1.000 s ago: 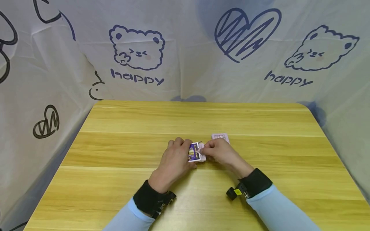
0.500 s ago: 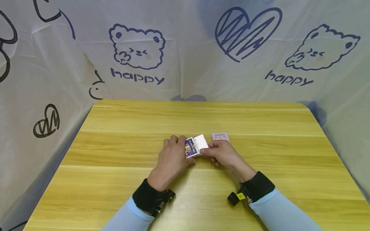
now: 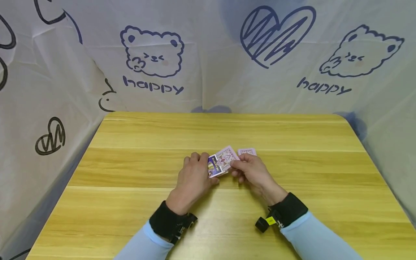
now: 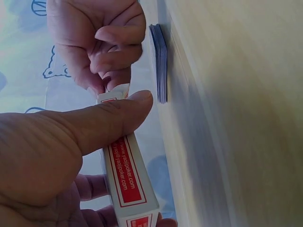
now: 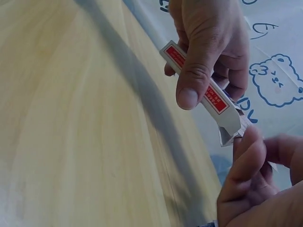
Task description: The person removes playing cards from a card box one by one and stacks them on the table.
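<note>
My left hand (image 3: 194, 177) grips a small playing-card box (image 3: 213, 166) above the table, its thumb across the white side with red panels (image 4: 124, 175) in the left wrist view. The box's front is purple. Out of its right end sticks a playing card (image 3: 225, 157) with a patterned pinkish back. My right hand (image 3: 256, 173) pinches that card's outer end between thumb and fingers. At the box's mouth, a white flap (image 5: 226, 135) stands out in the right wrist view. Just behind the right hand, a stack of cards (image 3: 247, 151) lies on the table, partly covered by that hand.
The wooden table (image 3: 130, 216) stretches out on all sides of the hands. A white cloth (image 3: 214, 83) with blue bear and heart drawings hangs behind its far edge and along both sides. Each wrist wears a black band with a small camera.
The box was tilted up and shifted slightly left. A white face showed at its end half a second ago; now a patterned card back protrudes there. The right hand stays at that end.
</note>
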### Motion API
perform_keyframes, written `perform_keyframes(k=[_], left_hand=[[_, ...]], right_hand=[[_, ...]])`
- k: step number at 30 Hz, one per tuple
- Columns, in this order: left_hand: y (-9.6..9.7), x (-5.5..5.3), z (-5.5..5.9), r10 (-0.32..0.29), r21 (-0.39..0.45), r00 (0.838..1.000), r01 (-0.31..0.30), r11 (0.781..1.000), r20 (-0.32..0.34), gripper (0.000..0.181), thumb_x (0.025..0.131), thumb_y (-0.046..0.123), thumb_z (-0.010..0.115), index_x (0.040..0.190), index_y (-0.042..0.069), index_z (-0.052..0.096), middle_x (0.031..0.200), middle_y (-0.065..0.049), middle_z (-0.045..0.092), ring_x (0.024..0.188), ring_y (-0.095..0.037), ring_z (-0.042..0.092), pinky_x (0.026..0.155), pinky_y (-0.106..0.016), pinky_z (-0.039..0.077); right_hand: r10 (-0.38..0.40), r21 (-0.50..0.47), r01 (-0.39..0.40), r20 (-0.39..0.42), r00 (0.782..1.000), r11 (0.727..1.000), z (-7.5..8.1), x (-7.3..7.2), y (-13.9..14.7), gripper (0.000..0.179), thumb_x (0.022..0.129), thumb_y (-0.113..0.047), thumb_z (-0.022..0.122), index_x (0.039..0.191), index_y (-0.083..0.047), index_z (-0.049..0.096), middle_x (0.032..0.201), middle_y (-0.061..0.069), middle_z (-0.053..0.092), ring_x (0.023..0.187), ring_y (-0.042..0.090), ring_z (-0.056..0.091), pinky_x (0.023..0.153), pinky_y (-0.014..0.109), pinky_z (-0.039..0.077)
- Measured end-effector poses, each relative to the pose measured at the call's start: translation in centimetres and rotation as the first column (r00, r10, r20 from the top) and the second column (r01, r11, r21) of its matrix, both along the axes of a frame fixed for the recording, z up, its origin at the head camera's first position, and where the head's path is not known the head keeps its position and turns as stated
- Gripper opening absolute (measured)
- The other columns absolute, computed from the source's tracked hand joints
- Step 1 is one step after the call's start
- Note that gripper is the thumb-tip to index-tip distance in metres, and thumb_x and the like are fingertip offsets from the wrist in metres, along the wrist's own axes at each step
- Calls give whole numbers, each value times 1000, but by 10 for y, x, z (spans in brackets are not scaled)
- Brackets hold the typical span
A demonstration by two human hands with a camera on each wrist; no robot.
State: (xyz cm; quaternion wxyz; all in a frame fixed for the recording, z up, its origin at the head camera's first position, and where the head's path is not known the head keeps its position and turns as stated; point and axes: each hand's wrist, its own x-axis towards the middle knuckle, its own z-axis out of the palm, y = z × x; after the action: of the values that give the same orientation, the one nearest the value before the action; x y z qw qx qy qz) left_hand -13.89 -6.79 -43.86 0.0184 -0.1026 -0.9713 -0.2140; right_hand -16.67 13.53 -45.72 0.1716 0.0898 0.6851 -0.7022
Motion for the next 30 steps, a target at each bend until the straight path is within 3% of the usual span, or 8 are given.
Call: perform_keyframes(k=[6, 12, 18, 21, 24, 27, 30], left_hand=[[1, 1, 1, -5, 0, 1000, 5, 1000, 12, 75, 72, 37, 99, 127, 4, 60, 117, -19, 61, 96, -32, 52, 67, -39, 53], [1, 1, 1, -6, -3, 1000, 6, 1000, 15, 76, 73, 38, 98, 129, 3, 60, 117, -19, 61, 97, -32, 53, 69, -40, 54], [0, 1, 2, -1, 4, 1000, 1, 1000, 3, 75, 72, 37, 99, 126, 3, 61, 114, -19, 61, 96, -32, 53, 67, -40, 54], [0, 1, 3, 6, 6, 1000, -6, 1000, -1, 75, 71, 37, 99, 126, 2, 62, 113, -19, 62, 96, -33, 54, 67, -42, 55], [-1, 1, 3, 11, 5, 1000, -11, 1000, -3, 77, 71, 37, 99, 128, 1, 62, 114, -20, 62, 97, -33, 54, 68, -43, 56], [-1, 1, 4, 14, 5, 1000, -14, 1000, -3, 78, 72, 37, 99, 129, 0, 61, 116, -20, 62, 98, -33, 55, 69, -43, 57], [-2, 1, 4, 15, 7, 1000, -15, 1000, 1, 77, 72, 37, 99, 129, 0, 61, 116, -20, 62, 98, -33, 55, 69, -43, 57]], right_hand=[[-80, -87, 79, -9, 997, 993, 2, 0, -1, 11, 105, -7, 58, 111, 2, 53, 73, 4, 72, 58, 9, 67, 50, 22, 52], [-100, -144, 96, -21, 995, 985, 4, 0, 1, 13, 99, 3, 65, 109, 3, 57, 75, 2, 70, 64, 9, 67, 56, 21, 55], [-169, -131, 166, -18, 985, 977, 8, -7, 12, 6, 101, -6, 70, 104, -4, 65, 73, 0, 69, 64, 7, 64, 54, 20, 53], [-176, -32, 174, -58, 983, 984, 12, -16, 25, 14, 103, -12, 69, 112, -2, 66, 72, -2, 67, 63, 6, 61, 52, 20, 51], [-101, 160, 117, -104, 989, 980, 16, -25, 42, 27, 104, -17, 69, 121, 2, 66, 74, -3, 65, 64, 6, 59, 55, 21, 50], [14, 345, 26, -115, 993, 938, 18, -35, 58, 33, 103, -22, 70, 122, 5, 68, 76, -1, 64, 67, 8, 58, 57, 24, 49], [103, 463, -51, -88, 991, 885, 19, -42, 71, 33, 103, -24, 71, 118, 5, 70, 76, 0, 63, 67, 11, 56, 58, 26, 48]])
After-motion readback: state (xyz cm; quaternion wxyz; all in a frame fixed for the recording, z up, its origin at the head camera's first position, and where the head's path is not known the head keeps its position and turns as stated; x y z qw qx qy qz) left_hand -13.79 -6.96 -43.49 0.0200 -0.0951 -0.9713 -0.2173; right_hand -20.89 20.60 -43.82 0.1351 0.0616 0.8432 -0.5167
